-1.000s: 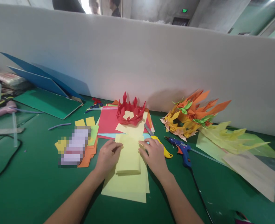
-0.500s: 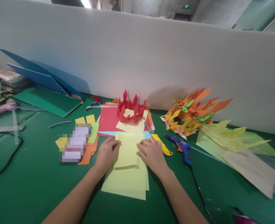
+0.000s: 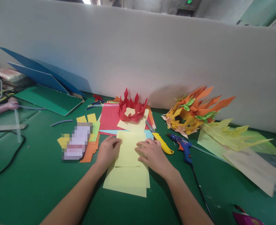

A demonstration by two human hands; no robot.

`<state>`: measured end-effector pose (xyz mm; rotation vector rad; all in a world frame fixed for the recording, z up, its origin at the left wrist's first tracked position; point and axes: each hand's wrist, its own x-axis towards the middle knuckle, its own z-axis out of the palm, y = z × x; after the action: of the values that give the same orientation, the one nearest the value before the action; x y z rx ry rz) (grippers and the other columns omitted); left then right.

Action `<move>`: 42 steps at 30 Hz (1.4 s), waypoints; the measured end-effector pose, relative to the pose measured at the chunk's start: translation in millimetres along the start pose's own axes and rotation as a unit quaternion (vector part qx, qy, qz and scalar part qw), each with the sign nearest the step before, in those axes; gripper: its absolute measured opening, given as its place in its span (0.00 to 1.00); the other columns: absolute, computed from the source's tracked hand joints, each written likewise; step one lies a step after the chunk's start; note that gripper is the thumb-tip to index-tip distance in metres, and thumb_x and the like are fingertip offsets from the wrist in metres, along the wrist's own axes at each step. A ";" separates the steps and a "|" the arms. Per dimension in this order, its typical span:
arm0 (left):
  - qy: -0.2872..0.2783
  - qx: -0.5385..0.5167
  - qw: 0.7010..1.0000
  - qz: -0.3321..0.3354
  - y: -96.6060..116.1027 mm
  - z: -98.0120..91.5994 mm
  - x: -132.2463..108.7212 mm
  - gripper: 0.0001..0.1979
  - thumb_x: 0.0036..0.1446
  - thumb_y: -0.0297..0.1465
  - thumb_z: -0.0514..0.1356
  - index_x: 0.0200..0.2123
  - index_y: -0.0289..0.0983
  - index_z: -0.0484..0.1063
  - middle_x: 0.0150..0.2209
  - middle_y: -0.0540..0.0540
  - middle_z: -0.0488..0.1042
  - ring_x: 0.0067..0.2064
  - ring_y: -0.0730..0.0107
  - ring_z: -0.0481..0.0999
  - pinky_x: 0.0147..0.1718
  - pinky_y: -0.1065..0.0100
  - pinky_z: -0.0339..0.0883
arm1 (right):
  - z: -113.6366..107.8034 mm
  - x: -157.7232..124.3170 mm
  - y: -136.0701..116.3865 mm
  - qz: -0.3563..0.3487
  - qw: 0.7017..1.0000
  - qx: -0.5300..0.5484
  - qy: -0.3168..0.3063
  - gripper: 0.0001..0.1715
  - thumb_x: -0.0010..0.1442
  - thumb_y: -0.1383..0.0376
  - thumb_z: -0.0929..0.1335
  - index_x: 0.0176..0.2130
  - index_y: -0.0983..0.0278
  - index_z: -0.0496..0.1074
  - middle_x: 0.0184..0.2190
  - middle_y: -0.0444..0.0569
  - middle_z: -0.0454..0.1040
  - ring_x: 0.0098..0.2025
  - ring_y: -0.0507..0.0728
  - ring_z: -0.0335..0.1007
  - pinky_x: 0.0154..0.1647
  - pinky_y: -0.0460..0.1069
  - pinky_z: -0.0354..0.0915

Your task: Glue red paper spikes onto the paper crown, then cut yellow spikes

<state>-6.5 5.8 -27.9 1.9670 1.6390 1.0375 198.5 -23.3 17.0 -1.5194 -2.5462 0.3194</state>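
We see the folded yellow paper (image 3: 128,153) over loose sheets (image 3: 126,181), its lower edge now flatter, suggesting a firmer fold. The right hand (image 3: 154,157), loosely spread, has moved inward; whether the left hand (image 3: 107,152) grips, we cannot tell.

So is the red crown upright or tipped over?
Upright: the red crown has its points rising upward, with its band down on the sheets.
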 end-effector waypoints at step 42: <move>-0.164 -0.319 0.922 -0.143 20.5 -5.6 -1.3 0.13 0.45 0.37 0.63 0.34 0.37 0.76 0.20 0.53 0.67 0.21 0.77 0.60 0.20 0.72 0.56 | 35.3 0.1 11.7 0.237 0.696 0.675 0.064 0.25 0.43 0.51 0.75 0.36 0.66 0.78 0.33 0.51 0.81 0.37 0.61 0.77 0.42 0.54 0.69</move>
<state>3.2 -1.6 -10.4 1.3337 1.1594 0.9110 199.7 -21.4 -20.1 -1.2707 -0.9871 1.5864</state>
